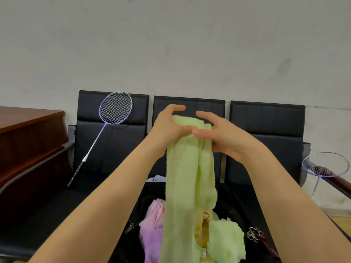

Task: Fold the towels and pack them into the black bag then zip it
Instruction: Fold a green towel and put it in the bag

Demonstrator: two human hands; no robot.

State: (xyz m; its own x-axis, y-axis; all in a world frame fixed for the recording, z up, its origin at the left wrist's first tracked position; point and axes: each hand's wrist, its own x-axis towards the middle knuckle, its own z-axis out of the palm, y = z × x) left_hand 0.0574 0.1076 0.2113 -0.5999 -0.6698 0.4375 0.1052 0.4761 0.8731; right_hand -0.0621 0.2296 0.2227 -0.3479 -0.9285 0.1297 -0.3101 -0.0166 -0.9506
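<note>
I hold a light green towel [188, 179] up in front of me, and it hangs down long and narrow. My left hand [167, 128] grips its top edge at the left. My right hand [220, 135] pinches the top at the right, thumb in front, close beside the left. Below, the black bag [235, 209] lies open on the middle seat. In it are a pink towel [153, 224], another green towel [226, 242] and a yellow one [201, 224], partly hidden behind the hanging towel.
A row of black chairs [266, 126] stands against the white wall. A purple badminton racket [114, 114] leans on the left seat, and another racket [324, 166] rests at the right armrest. A brown wooden desk [28, 130] is at the left. A white-blue cloth [155, 178] lies behind the bag.
</note>
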